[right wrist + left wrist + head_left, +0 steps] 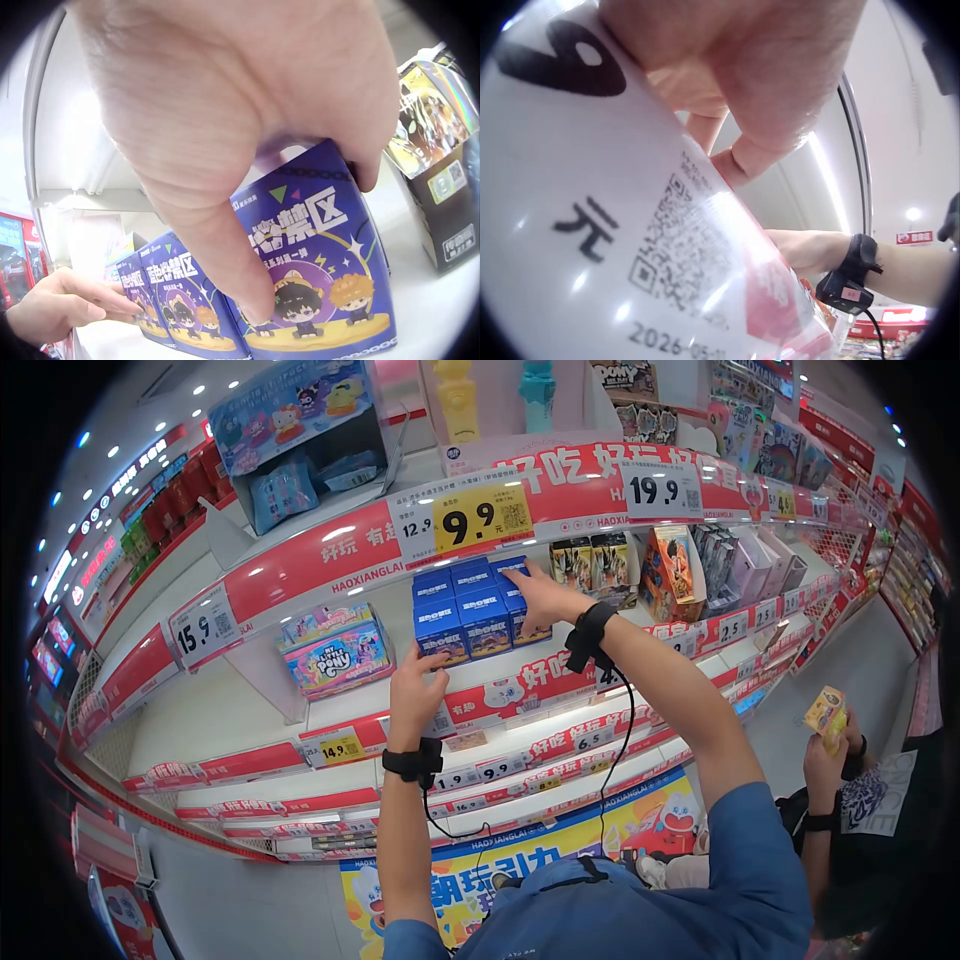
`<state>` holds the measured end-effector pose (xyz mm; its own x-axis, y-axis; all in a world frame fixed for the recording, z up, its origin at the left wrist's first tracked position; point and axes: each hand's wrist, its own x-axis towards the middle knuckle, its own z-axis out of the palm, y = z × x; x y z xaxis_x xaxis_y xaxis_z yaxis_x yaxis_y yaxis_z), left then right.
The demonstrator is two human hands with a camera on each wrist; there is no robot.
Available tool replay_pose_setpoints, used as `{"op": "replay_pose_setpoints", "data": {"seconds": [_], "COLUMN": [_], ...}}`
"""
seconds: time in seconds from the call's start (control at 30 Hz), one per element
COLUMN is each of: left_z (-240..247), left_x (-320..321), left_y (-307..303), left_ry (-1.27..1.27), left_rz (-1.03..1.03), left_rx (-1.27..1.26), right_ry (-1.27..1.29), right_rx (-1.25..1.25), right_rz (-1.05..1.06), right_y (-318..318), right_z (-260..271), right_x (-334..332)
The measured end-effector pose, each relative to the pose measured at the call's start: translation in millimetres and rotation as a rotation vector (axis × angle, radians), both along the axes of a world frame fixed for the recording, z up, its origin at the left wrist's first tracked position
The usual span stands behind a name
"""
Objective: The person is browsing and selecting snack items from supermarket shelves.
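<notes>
A stack of blue blind boxes (pixel 470 615) stands on a white store shelf (pixel 240 705) under a yellow 9.9 price tag (pixel 480 517). My right hand (pixel 535 595) grips the rightmost blue box (pixel 315 277), thumb on its front and fingers curled over its top. My left hand (pixel 415 685) reaches up from below, and its straight fingers touch the leftmost lower box (pixel 142 307). In the left wrist view a white price label (pixel 592 247) fills the frame under my left hand (pixel 727 67), with my right hand (pixel 802 247) beyond it.
A pink pony toy box (pixel 335 650) sits left of the stack, and dark glossy boxes (pixel 595 565) stand to its right. Red price strips edge several lower shelves. Another person at the right holds a yellow packet (pixel 826 712).
</notes>
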<state>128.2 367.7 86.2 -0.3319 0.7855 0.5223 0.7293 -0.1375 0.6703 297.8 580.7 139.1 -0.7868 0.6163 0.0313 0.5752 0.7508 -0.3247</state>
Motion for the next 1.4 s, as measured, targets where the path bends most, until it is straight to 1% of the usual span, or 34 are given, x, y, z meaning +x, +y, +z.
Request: {"op": "replay_pose_setpoints", "data": {"seconds": [0.07,0.17,0.2,0.3,0.33,0.53,0.6,0.7,0.73,0.77,0.83,0.87,0.9,0.97,1.07,1.17,1.23,1.33,1.4], "left_z": [-2,-4,-4,-4,-7,-5,-8,-12,-12,-11,-9,-9,-9,-9,-7,-7,-8,-8,-5], "left_x": [-1,-1,-2,-1,-2,0,0,-3,-3,-3,-1,-1,0,3,7,8,10,6,12], "left_y": [2,2,2,4,5,3,3,1,0,-1,-3,-5,-5,-4,-6,-5,-5,-3,-7], "left_ry": [0.041,0.065,0.032,0.052,0.071,0.098,0.133,0.131,0.144,0.158,0.132,0.121,0.107,0.099,0.111,0.138,0.117,0.14,0.119], "left_rz": [0.009,0.022,0.005,0.029,0.034,0.046,0.082,0.121,0.138,0.152,0.145,0.148,0.155,0.174,0.197,0.206,0.211,0.212,0.221], "left_rx": [0.012,0.029,0.022,-0.014,-0.016,-0.059,-0.023,-0.004,0.009,0.022,0.067,0.09,0.117,0.151,0.13,0.129,0.125,0.12,0.105], "right_ry": [0.021,0.069,0.066,0.068,0.09,0.074,0.071,0.226,0.336,0.427,0.62,0.768,0.902,1.043,1.214,1.264,1.199,1.112,1.044], "right_rx": [-0.046,-0.009,-0.034,0.032,-0.001,0.041,0.048,0.146,0.218,0.249,0.323,0.382,0.526,0.593,0.626,0.457,0.441,0.367,0.419], "right_rz": [0.007,0.037,0.025,0.015,0.029,0.04,0.05,0.08,0.143,0.145,0.156,0.144,0.126,0.064,0.118,0.12,0.077,0.013,0.026], "right_y": [-3,1,2,2,3,-3,-10,-23,-24,-33,-69,-88,-99,-108,-115,-116,-112,-112,-104], "right_z": [7,0,-1,-5,-6,0,9,18,14,13,21,22,21,12,41,48,43,64,73], "right_x": [1,-1,-3,-5,-4,1,6,22,29,40,62,74,82,95,103,110,112,114,116]}}
